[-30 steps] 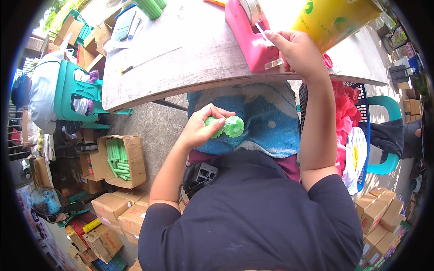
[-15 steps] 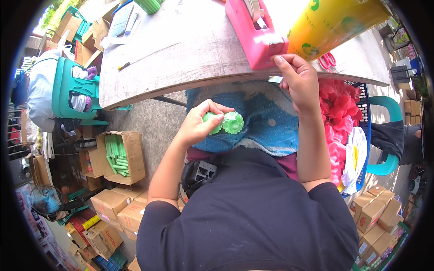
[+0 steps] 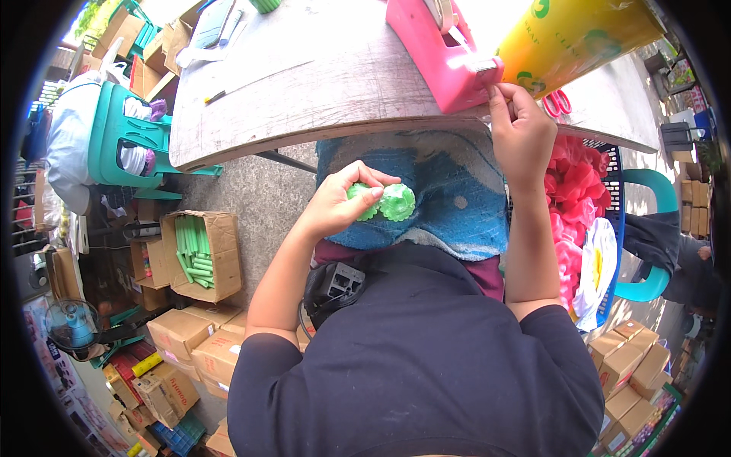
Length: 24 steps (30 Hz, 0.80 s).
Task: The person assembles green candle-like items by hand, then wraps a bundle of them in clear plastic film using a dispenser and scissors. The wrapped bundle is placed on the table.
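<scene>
My left hand [image 3: 335,202] holds two small green ruffled flower pieces [image 3: 390,202] over my lap, which is covered by a blue cloth [image 3: 449,198]. My right hand [image 3: 525,133] reaches up to the near edge of the grey table [image 3: 304,84]. Its fingertips pinch at the cutter end of a pink tape dispenser [image 3: 434,46]. The tape itself is too thin to make out. A large yellow roll [image 3: 571,38] lies just behind the dispenser.
Pink flowers [image 3: 579,183] fill a blue basket at my right. A cardboard box of green tubes [image 3: 198,247] stands on the floor at my left, beside a teal plastic chair [image 3: 126,141] and several stacked cartons [image 3: 190,335]. Pink-handled scissors [image 3: 560,103] lie on the table.
My right hand was up by the dispenser with a pale strip, dropped to the table edge, and now pinches at the dispenser's end. My left hand kept the green pieces in place.
</scene>
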Each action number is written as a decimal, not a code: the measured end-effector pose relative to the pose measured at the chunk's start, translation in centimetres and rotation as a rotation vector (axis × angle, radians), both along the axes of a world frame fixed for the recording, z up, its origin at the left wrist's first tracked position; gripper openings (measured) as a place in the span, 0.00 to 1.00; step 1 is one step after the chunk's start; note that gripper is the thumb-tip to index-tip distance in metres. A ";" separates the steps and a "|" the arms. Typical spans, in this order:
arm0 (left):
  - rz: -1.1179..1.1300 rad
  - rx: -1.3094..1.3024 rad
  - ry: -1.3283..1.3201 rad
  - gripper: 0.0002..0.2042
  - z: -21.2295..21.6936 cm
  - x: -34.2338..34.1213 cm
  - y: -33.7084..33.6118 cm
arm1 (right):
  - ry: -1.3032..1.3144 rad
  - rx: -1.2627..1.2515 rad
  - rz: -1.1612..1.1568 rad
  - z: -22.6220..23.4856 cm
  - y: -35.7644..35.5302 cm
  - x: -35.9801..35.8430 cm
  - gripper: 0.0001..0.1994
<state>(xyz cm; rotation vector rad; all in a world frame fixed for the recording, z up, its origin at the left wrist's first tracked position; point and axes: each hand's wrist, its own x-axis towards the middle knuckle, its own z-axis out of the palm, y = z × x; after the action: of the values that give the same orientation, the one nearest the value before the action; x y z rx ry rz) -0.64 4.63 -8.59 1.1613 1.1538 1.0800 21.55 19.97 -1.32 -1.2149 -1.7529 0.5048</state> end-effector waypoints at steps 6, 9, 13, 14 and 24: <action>-0.019 0.003 0.012 0.09 0.1 0.1 0.0 | 0.458 -0.271 0.018 -1.4 0.9 -0.2 0.07; -0.042 0.007 0.022 0.08 0.1 -0.1 0.0 | 0.301 -0.154 0.009 -1.8 1.1 0.3 0.08; -0.031 -0.009 0.014 0.08 -0.1 -0.1 0.0 | 0.262 -0.264 0.100 0.1 0.9 1.3 0.09; -0.025 -0.020 -0.008 0.08 -0.1 -0.1 0.1 | 0.427 -0.406 0.190 0.6 0.8 1.5 0.09; -0.029 0.010 0.029 0.08 0.0 -0.1 0.3 | 0.595 -0.608 0.315 -0.5 0.8 1.8 0.10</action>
<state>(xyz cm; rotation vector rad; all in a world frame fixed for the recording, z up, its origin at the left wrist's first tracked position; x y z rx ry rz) -0.74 4.94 -8.64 1.2016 1.1524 1.0513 23.33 20.74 -1.78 -1.0195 -1.2984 1.5014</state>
